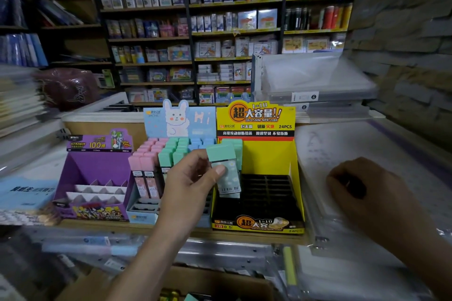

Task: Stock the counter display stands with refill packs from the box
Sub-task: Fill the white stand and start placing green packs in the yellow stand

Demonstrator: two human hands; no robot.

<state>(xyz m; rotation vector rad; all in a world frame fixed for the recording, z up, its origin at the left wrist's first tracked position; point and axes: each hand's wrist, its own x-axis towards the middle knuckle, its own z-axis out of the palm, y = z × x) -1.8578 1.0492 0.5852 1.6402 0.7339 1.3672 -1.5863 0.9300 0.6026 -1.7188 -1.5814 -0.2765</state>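
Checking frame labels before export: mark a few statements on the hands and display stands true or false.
1. The left hand grips a mint-green rectangular refill pack. True.
2. The yellow cardboard display stand is packed full. False: its visible black slots are empty.
3. The pale-blue rabbit-topped cardboard stand holds pink, green and blue packs. True.
4. The purple cardboard stand sits right of the yellow one. False: it is furthest left.
5. The right hand holds a pink pack. False: no pack shows in it.

The wooden counter (110, 225) holds three cardboard stands side by side: a purple stand (97, 173) on the left, a blue bunny stand (178, 117) in the middle (pink, green and blue packs (151, 151) inside), and a yellow stand (259, 146) on the right.
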